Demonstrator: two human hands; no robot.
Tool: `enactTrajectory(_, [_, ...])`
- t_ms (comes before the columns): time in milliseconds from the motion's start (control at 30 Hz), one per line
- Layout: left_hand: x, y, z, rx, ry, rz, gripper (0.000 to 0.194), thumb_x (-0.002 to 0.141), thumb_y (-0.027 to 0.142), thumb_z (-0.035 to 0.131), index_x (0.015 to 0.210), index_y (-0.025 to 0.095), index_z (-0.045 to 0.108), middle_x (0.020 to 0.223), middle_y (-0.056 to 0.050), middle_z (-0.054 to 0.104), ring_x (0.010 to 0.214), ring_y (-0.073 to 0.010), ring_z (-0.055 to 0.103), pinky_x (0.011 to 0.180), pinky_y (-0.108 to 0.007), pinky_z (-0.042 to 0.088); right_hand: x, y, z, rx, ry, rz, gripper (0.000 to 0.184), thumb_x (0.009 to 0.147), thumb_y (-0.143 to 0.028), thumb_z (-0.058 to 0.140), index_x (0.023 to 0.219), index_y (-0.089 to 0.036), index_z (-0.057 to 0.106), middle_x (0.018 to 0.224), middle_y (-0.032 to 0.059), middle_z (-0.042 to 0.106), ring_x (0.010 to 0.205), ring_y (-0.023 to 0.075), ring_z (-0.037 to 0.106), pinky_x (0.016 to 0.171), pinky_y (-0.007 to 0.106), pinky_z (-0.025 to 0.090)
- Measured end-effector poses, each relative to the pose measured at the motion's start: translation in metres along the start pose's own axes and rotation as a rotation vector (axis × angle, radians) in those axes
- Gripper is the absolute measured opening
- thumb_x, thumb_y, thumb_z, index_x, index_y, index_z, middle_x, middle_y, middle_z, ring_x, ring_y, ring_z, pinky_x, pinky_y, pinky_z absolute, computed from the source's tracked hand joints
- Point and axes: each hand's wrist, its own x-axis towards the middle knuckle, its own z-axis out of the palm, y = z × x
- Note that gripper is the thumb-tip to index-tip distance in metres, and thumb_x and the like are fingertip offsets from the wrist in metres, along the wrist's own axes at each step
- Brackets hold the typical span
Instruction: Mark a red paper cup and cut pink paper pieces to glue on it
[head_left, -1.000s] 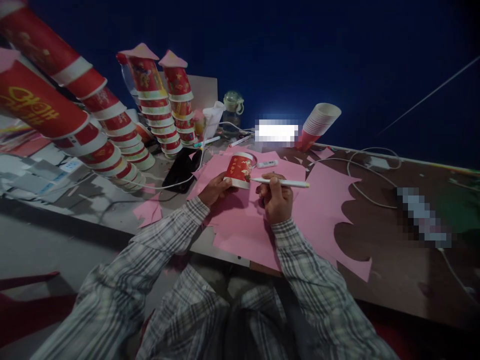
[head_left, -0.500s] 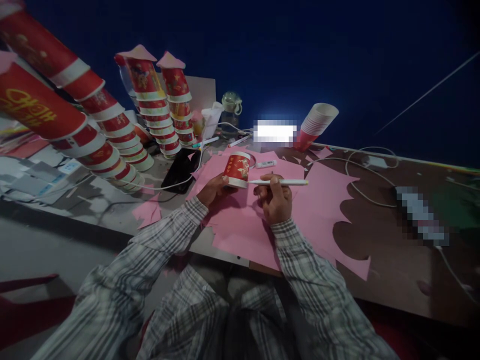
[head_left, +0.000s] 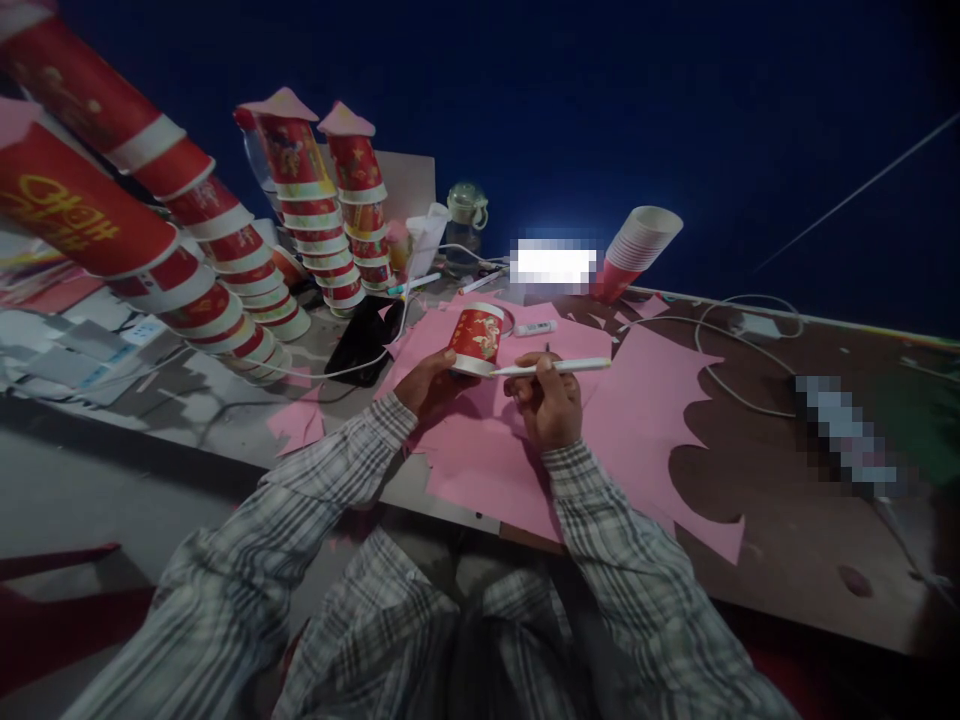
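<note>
At the middle of the bench (head_left: 772, 480), in the head view, a red cup (head_left: 478, 335) with a gold pattern and a white band at its lower end is held over the pink paper (head_left: 487, 460). The left hand (head_left: 429, 385) grips it from the left, its thumb by the white band and its other fingers partly hidden below the cup. The right hand (head_left: 551, 400) pinches a white pen (head_left: 577, 366) between thumb and fingers, the other fingers curled in. The pen lies almost level, its tip pointing left and meeting the white band; whether it actually touches cannot be told.

The paper reaches the near edge of the bench and spreads right, where its border is cut in curves. Beyond the cup, a short white marker (head_left: 535, 327) lies on the paper. To the left, a black phone (head_left: 365, 340) lies beside the paper, a white cable crossing it, and pink scraps (head_left: 298, 425) lie toward the near edge.

Along the left part of the bench stand 4 towers of red and white cups, 2 of them, toward the far edge, with pink cone tops (head_left: 282, 104). Near the far edge are a clear bottle (head_left: 465, 240) and a leaning stack of nested cups (head_left: 634, 250). Toward the right end lie a looped white cord (head_left: 711, 372) and a pixelated object (head_left: 847, 435).
</note>
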Motion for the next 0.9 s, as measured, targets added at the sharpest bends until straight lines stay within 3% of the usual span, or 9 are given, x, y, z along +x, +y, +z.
enactTrajectory(233, [-0.004,0.001,0.005,-0.064,0.051,0.006,0.024,0.077,0.024,0.062,0.097,0.011,0.066,0.098,-0.011,0.073,0.091,-0.021,0.068,0.085,-0.035,0.054,0.005,0.001,-0.004,-0.006,0.079,-0.036,0.035,0.083,-0.056,0.064,0.082,-0.021,0.063,0.045,-0.0095,0.044,0.043,0.0078,0.043,0.053,0.024,0.046])
enactTrajectory(433, [-0.003,0.002,0.004,-0.055,0.028,0.003,0.022,0.078,0.025,0.062,0.095,0.011,0.065,0.093,-0.01,0.073,0.087,-0.0208,0.068,0.08,-0.035,0.055,0.0,0.0,0.0,0.024,0.007,0.025,0.036,0.08,-0.057,0.066,0.078,-0.021,0.063,0.044,-0.0091,0.044,0.042,0.0081,0.043,0.051,0.026,0.045])
enactTrajectory(600, [-0.003,0.004,0.004,-0.112,0.04,-0.051,0.024,0.076,0.022,0.06,0.096,0.01,0.066,0.093,-0.01,0.074,0.086,-0.0208,0.069,0.08,-0.035,0.056,0.008,0.007,-0.005,0.004,0.134,-0.02,0.031,0.082,-0.052,0.065,0.083,-0.021,0.064,0.047,-0.0091,0.045,0.044,0.0076,0.045,0.053,0.024,0.046])
enactTrajectory(733, [-0.003,0.006,0.003,-0.125,0.033,-0.078,0.03,0.073,0.023,0.059,0.099,0.009,0.066,0.093,-0.011,0.074,0.087,-0.0225,0.07,0.08,-0.037,0.056,0.01,0.011,-0.011,-0.014,0.203,-0.063,0.027,0.083,-0.044,0.064,0.098,-0.022,0.063,0.068,-0.005,0.061,0.06,0.0092,0.058,0.06,0.024,0.051])
enactTrajectory(900, [-0.002,0.007,-0.002,-0.104,-0.001,-0.071,0.035,0.07,0.023,0.058,0.103,0.011,0.065,0.096,-0.011,0.075,0.091,-0.0242,0.069,0.09,-0.041,0.054,0.001,0.017,-0.008,-0.128,0.123,-0.001,0.036,0.08,-0.034,0.067,0.114,-0.024,0.061,0.095,-0.0004,0.066,0.078,0.0121,0.066,0.073,0.029,0.056])
